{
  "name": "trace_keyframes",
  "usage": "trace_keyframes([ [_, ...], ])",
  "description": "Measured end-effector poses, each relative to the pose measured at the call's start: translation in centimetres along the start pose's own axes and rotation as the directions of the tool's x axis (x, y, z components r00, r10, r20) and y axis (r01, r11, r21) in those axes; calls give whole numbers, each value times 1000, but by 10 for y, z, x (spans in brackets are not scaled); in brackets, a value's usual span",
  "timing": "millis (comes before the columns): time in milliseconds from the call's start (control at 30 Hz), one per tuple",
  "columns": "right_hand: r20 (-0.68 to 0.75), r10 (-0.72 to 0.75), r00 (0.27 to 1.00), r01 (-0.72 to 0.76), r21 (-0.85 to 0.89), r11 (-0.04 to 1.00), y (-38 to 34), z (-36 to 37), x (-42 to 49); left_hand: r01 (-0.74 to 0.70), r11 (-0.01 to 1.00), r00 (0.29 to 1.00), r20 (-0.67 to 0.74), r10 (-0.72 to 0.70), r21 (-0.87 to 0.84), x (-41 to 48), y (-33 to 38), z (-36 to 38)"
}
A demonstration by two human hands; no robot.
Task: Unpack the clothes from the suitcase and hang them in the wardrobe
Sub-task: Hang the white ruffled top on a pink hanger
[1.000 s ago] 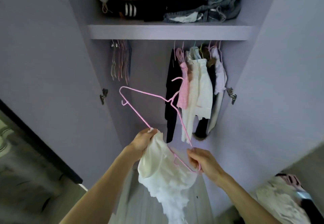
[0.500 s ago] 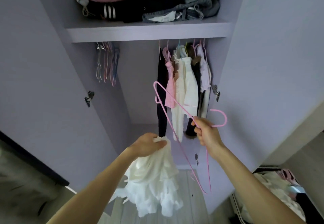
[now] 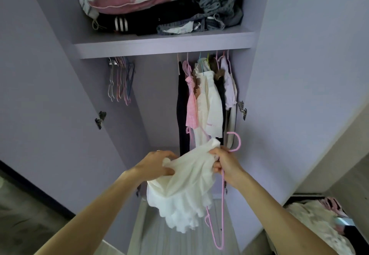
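Purple wardrobe (image 3: 155,99) has some clothes (image 3: 207,103) hung. Left hand (image 3: 157,164) pinches dress (image 3: 185,190); right hand (image 3: 225,164) pinches dress and hanger (image 3: 222,214). Suitcase (image 3: 307,196) has more.

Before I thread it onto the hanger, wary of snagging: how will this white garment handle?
Probably floppy: the white garment bunches and sags between the left hand and right hand. Likely light: the cloth looks thin. Its ruffled hem hangs beside the pink hanger, so it might catch.
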State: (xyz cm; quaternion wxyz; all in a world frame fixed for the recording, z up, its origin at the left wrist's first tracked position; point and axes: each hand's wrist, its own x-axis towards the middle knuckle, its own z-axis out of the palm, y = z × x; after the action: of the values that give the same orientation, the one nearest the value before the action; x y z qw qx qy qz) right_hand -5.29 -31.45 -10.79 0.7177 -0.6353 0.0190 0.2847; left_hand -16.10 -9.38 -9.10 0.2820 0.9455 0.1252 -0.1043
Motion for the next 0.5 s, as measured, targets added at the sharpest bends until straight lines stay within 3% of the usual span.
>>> trace_keyframes([
  [167, -99, -114, 989, 117, 31, 993, -18, -4, 6, 27, 995, 990, -144, -13, 95, 4, -30, 1],
  [267, -170, -124, 978, 143, 107, 984, -33, -6, 8, 206, 954, 966, -202, -162, 220, 1, -57, 5],
  [367, -197, -125, 972, 161, 181, 970, -43, -10, 8, 397, 915, 889, -276, -364, 72, -4, -72, 9],
  [500, -169, -140, 976, 167, 160, 973, -48, -11, 9, 309, 948, 936, -150, -318, -77, 17, -49, 29],
])
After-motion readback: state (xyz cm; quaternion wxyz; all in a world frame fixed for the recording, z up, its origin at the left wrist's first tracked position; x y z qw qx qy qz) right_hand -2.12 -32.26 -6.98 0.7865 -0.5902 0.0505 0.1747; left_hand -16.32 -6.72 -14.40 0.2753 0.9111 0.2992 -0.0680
